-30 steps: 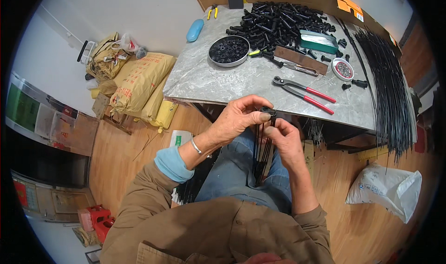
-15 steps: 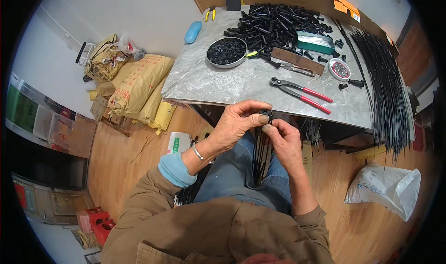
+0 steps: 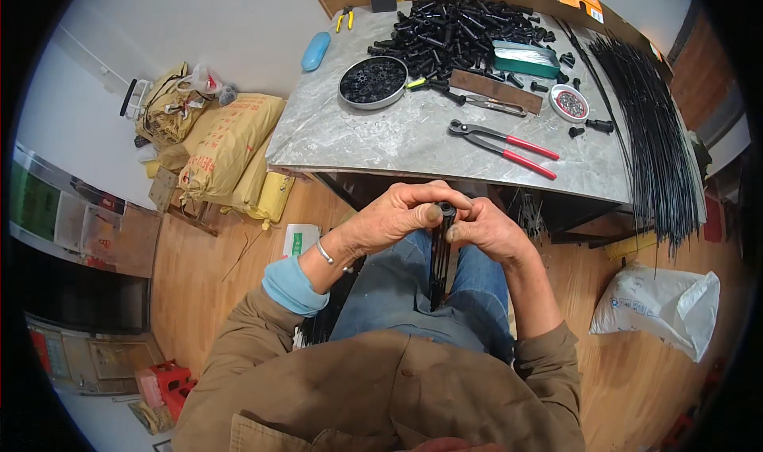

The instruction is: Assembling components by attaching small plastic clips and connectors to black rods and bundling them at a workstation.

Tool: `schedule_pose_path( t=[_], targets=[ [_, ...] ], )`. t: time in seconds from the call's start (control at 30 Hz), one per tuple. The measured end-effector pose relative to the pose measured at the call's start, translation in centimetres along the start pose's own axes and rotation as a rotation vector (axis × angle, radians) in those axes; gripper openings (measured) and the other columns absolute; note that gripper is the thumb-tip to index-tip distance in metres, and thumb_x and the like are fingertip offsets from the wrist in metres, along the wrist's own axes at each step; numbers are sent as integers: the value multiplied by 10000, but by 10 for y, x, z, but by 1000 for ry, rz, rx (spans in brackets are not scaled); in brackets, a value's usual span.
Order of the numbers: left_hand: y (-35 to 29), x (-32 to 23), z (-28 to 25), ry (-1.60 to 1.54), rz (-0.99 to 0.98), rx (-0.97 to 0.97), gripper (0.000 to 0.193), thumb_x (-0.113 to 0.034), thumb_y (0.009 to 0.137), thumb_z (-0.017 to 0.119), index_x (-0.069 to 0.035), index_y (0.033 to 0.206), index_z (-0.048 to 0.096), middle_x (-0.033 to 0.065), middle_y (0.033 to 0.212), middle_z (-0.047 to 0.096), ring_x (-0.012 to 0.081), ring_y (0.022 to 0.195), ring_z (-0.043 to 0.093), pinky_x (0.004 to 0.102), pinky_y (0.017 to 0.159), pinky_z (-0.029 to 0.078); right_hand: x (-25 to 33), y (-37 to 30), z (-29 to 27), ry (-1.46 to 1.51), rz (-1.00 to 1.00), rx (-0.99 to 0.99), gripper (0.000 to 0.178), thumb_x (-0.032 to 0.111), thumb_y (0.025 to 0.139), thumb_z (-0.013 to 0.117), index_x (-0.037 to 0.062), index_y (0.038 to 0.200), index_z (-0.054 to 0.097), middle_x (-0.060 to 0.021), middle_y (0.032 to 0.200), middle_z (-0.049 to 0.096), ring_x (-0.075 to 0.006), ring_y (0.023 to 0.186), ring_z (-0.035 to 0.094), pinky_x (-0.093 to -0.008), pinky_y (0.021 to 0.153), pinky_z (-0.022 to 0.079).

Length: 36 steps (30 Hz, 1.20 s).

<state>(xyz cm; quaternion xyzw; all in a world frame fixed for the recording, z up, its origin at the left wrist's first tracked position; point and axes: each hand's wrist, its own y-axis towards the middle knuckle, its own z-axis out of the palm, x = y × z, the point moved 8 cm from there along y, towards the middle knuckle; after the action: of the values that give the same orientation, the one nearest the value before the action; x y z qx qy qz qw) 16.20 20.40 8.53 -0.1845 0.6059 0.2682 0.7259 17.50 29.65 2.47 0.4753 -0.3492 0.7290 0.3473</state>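
Between my two hands, above my lap, is a black hub with thin black rods hanging from it, which looks like an umbrella runner with its ribs (image 3: 439, 263). My left hand (image 3: 395, 213) is closed on the hub's left side, with the thumb at its rim and the fingers curled over the far side. From the right, my right hand (image 3: 494, 228) pinches the hub just below its top, its thumb against it. The fingertips behind the hub are hidden. The rods point down between my knees.
On the grey table (image 3: 381, 146) lie red-handled pincers (image 3: 505, 148), a heap of black plastic tubes (image 3: 453, 38), a round tin of small black parts (image 3: 372, 83), a bowl of small metal pieces (image 3: 569, 102) and long black rods (image 3: 648, 126). A white sack (image 3: 648, 309) is on the floor.
My right hand has turned inward, its fingers now meeting the left hand's behind the hub. The hub has shifted slightly left and down in view, and the table has shifted left too.
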Motion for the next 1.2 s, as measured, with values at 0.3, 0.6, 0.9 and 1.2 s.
schedule_pose_path(
  t=[0.3, 0.6, 0.9, 1.2],
  targets=[
    [-11, 28, -27, -36, 116, -731, 421, -284, 935, 573, 28, 1217, 550, 68, 1005, 621, 113, 889, 588, 236, 813, 477, 6, 3, -15, -181, -125, -469, 310, 239, 823, 724, 90, 645, 518, 47, 597, 503, -29, 522, 427, -197, 475, 335],
    [-15, -30, -6, 900, 201, -811, 217, -111, 820, 680, 23, 985, 641, 79, 816, 642, 118, 687, 604, 259, 607, 498, 10, -7, -4, -236, -281, -660, 319, 186, 796, 723, -2, 641, 517, -7, 567, 512, -55, 572, 428, -261, 508, 399],
    [-24, -43, -5, 940, 291, -742, 190, -113, 801, 639, 22, 932, 615, 143, 796, 590, 268, 682, 601, 340, 609, 479, 24, -17, 2, -343, -300, -643, 252, 170, 792, 712, -7, 687, 567, -19, 586, 546, -68, 570, 466, -253, 535, 419],
    [-27, -51, -5, 717, 154, -407, 229, -138, 858, 599, 17, 1023, 630, 80, 981, 606, 138, 894, 560, 266, 799, 451, 21, -13, 12, -75, -365, -375, 148, 113, 866, 640, 10, 773, 589, 13, 689, 561, -48, 642, 490, -202, 574, 403]
  ],
)
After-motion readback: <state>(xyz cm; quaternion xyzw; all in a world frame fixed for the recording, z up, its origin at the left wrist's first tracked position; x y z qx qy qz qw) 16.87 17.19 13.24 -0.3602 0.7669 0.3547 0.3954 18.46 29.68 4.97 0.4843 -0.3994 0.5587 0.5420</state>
